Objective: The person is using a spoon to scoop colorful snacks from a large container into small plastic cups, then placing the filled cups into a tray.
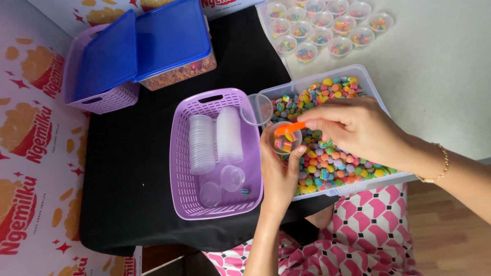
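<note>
Far left: blue-lidded tubs [171, 38], shut
Purple basket [217, 99], perforated plastic: clear cup stacks [215, 135] largely unused
Left hand [279, 176] wrapped round small clear cup [284, 138], part-filled
Right hand [358, 128] pinching orange spoon [289, 128] over cup
Clear tray [376, 89]: glossy multicoloured candies
Far right: filled cups [327, 25], fourteen-odd done

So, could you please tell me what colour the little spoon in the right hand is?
The spoon is orange, seen in the head view, the only one.
</note>
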